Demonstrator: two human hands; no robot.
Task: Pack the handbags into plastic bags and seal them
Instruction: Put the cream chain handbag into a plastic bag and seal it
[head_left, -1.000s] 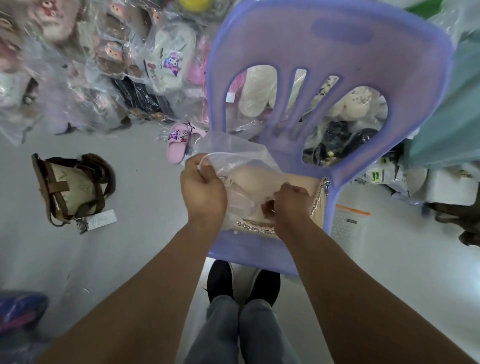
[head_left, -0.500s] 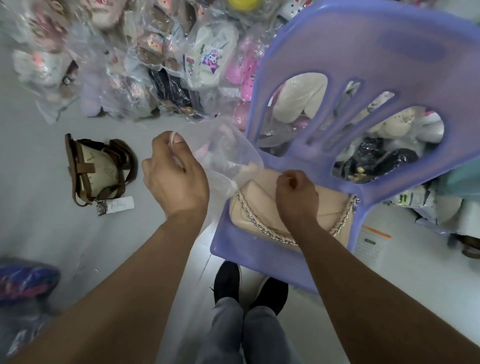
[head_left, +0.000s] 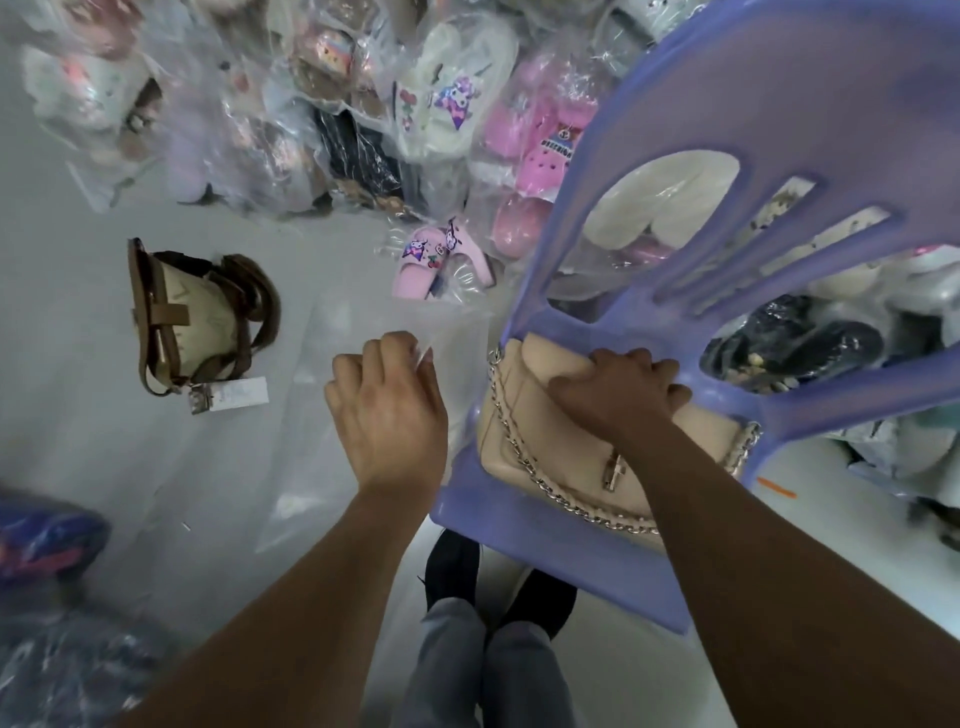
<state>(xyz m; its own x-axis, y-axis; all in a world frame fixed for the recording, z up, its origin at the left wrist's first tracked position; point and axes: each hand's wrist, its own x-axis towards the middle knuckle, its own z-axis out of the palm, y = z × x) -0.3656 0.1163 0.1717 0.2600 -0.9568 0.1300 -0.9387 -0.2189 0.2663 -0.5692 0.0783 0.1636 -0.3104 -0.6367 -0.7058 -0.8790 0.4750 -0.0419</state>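
Note:
A beige handbag (head_left: 540, 431) with a silver chain lies uncovered on the seat of a purple plastic chair (head_left: 540, 540). My right hand (head_left: 618, 389) grips the bag's top edge, fingers curled over it. To the left of the chair my left hand (head_left: 387, 410) pinches the edge of a clear plastic bag (head_left: 322, 415), which hangs down open over the floor. A second handbag (head_left: 197, 322), cream with brown straps and a white tag, lies on the floor at the left.
Heaps of slippers and shoes wrapped in clear plastic (head_left: 322, 114) fill the back. A pink slipper pair (head_left: 436, 260) lies just behind the plastic bag. The chair's backrest (head_left: 779, 104) rises at the right. My feet (head_left: 498, 587) stand below the seat. A blue bundle (head_left: 47, 540) sits at lower left.
The plastic bag has come off the beige handbag; my left hand carried it left, off the chair. My right hand moved from the bag's front to its top edge.

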